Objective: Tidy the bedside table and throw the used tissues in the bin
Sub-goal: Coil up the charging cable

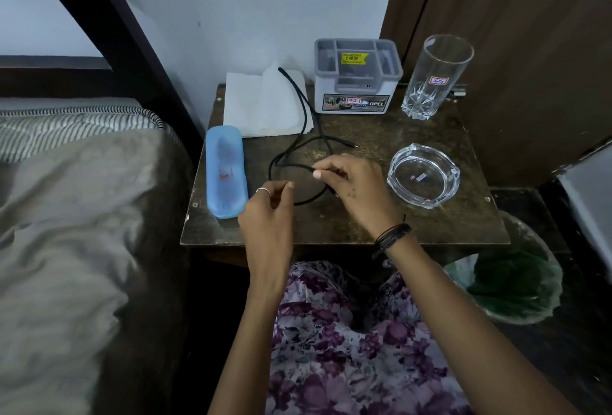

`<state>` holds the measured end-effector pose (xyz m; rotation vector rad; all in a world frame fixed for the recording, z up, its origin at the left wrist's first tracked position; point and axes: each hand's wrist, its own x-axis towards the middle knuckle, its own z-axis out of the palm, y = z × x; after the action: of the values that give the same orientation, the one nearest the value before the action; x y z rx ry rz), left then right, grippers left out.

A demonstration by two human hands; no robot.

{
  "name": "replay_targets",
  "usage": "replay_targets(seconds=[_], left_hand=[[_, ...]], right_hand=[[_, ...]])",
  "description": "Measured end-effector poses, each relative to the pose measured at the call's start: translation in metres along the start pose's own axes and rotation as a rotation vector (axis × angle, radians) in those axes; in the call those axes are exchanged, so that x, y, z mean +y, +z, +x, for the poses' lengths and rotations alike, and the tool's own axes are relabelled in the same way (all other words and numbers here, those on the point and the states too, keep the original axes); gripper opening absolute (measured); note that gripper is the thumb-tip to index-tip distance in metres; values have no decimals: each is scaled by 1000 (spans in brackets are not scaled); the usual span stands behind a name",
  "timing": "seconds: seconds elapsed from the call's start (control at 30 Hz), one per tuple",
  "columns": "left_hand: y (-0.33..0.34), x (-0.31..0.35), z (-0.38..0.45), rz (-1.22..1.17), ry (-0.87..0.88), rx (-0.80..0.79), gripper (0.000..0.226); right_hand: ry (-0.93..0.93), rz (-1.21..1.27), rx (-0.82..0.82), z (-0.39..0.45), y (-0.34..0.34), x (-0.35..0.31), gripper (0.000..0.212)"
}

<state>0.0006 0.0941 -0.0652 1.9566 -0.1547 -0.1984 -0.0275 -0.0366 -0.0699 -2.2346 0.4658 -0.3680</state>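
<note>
- R hand (356, 187) – grip clamped on black cable (299, 136) w/ thumb + fingers, above worktop (381, 225) centre.
- L hand (268, 215) just beside the loop; fingers curled, can't tell if touching cable.
- Tissue (255, 106) lay flat at back-left of worktop, cable across it.
- Blue case (226, 171) on left edge.
- Bin (516, 282) on floor, right of worktop.

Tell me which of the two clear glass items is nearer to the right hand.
The low glass ashtray, just beside the right hand. The tall drinking glass stands farther back.

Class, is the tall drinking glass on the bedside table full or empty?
Empty: the glass stands upright, clear through, no liquid visible.
</note>
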Motion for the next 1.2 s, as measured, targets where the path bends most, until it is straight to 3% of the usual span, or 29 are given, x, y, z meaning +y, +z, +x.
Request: replay_targets(seconds=[0.13,0.27,0.4,0.47,0.6,0.73,0.87,1.0,1.1,1.2], left_hand=[[7,14,8,-261,-118,-70,27],[7,37,13,-446,-126,-132,23],[-5,55,19,-576,-89,-180,26],[-13,63,23,-600,-60,-212,28],[-21,77,18,-507,-102,-399,32],[-23,92,7,-508,-93,-560,34],[-16,101,9,-536,79,-509,29],[-7,101,27,-544,151,-390,28],[1,95,37,-379,253,-320,34],[3,82,44,26,444,-333,48]], right_hand=[[-41,116,2,-5,-13,-11,16],[-25,210,-51,-15,-19,-12,21],[15,85,-131,-21,-23,-2,33],[-11,79,-74,-22,-29,-4,30],[-136,203,87,-9,-44,-29,42],[-226,288,-171,13,-46,-48,63],[-130,588,-249,11,-34,-43,28],[-118,515,-209,-6,-22,-37,19],[-105,355,-209,-17,-27,-38,16],[-110,208,-221,-20,-42,-43,20]])
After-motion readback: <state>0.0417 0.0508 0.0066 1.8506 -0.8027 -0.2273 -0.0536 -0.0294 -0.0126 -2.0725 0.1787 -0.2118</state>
